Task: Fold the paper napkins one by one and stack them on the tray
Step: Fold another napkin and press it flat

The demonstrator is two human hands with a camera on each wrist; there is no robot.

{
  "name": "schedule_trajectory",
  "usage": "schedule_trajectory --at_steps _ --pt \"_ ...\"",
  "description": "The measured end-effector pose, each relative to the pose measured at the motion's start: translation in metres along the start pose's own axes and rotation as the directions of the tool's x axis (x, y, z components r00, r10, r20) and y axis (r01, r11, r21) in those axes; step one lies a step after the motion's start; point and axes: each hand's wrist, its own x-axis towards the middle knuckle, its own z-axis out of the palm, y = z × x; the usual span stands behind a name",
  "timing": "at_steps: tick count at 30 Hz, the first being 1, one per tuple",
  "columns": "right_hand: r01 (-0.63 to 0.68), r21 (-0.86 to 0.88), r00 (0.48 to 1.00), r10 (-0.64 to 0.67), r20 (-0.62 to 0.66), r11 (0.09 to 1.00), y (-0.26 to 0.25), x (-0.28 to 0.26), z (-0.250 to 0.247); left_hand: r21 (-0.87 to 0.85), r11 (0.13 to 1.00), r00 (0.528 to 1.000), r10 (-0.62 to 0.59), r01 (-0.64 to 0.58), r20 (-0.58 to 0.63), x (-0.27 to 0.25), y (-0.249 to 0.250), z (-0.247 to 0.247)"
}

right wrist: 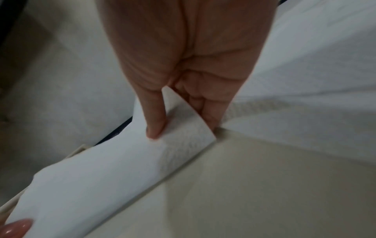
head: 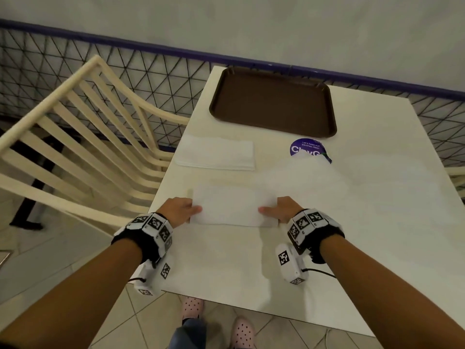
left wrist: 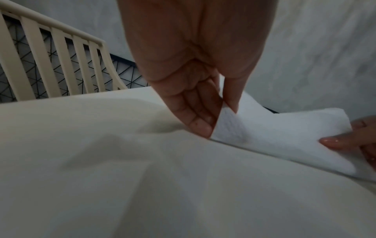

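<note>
My left hand (head: pixel 180 210) pinches the left end of a white napkin (head: pixel 232 210), thumb on top and fingers (left wrist: pixel 198 116) curled beneath, as the left wrist view shows. My right hand (head: pixel 281 209) pinches the right end the same way, thumb pressed onto the top layer and fingers (right wrist: pixel 211 112) tucked under the raised edge. The napkin lies lengthways across the near part of the table (head: pixel 377 235), its near edge touching the surface, the rest lifted off it in a curve between my two hands; both wrist views show this curl. Beyond it, toward the left edge of the table, a stack (head: pixel 217 153) of white napkins lies flat. To the right of that stack a loose napkin (head: pixel 302 177) lies spread out, partly covering a round blue sticker (head: pixel 305 147). The brown tray (head: pixel 219 107) sits at the far end of the table, well apart from my hands, with nothing on it. A cream slatted chair (head: pixel 75 127) stands just beside the table's left edge, in front of a black mesh fence (head: pixel 163 71).
</note>
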Motion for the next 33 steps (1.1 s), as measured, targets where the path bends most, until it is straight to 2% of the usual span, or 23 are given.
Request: schedule_trajectory --at_steps 3,8,12,17,22,24,26,27,29,30,31,32,33 --pt "-0.037 0.073 0.996 0.043 -0.081 0.997 0.003 0.007 0.004 -0.039 0.998 0.999 -0.038 0.039 0.029 0.007 0.006 -0.004" --pt "-0.101 0.022 0.989 0.103 -0.109 0.995 0.003 0.019 0.007 -0.041 0.993 0.993 -0.105 0.107 0.045 0.016 0.008 -0.008" --pt "-0.153 -0.043 0.982 0.147 -0.121 0.987 0.0 0.022 0.007 -0.011 0.994 0.993 -0.108 0.109 0.057 0.021 0.01 -0.008" --pt "-0.182 -0.106 0.976 0.167 -0.138 0.978 -0.005 0.023 0.008 0.079 0.99 0.991 -0.125 0.121 0.051 0.022 0.016 -0.008" --pt "-0.174 -0.161 0.975 0.147 -0.164 0.971 -0.006 0.026 0.009 0.272 0.955 0.99 -0.135 0.121 0.033 0.018 0.028 -0.005" --pt "-0.171 -0.157 0.974 0.143 -0.175 0.973 -0.005 0.028 0.01 0.325 0.935 0.989 -0.145 0.14 -0.009 0.017 0.031 -0.004" --pt "-0.174 -0.162 0.973 0.144 -0.178 0.971 -0.006 0.028 0.01 0.387 0.918 0.996 -0.071 0.089 -0.061 0.015 0.034 0.0" --pt "-0.177 -0.164 0.973 0.147 -0.178 0.97 -0.006 0.028 0.01 0.44 0.897 0.993 0.01 0.042 -0.114 0.012 0.036 0.001" --pt "-0.191 -0.168 0.972 0.162 -0.173 0.967 -0.008 0.027 0.009 0.625 0.774 0.945 0.271 -0.102 -0.181 0.006 0.043 0.006" --pt "-0.195 -0.163 0.971 0.167 -0.17 0.967 -0.009 0.026 0.009 0.702 0.69 0.915 0.379 -0.178 -0.141 0.005 0.046 0.01" --pt "-0.195 -0.149 0.971 0.169 -0.167 0.969 -0.009 0.026 0.008 0.758 0.604 0.898 0.436 -0.246 -0.057 0.004 0.048 0.014" --pt "-0.192 -0.134 0.972 0.169 -0.163 0.972 -0.009 0.026 0.008 0.778 0.559 0.9 0.435 -0.287 0.02 0.003 0.049 0.018" --pt "-0.187 -0.12 0.973 0.168 -0.157 0.975 -0.007 0.027 0.008 0.771 0.561 0.911 0.407 -0.301 0.059 0.003 0.051 0.021"
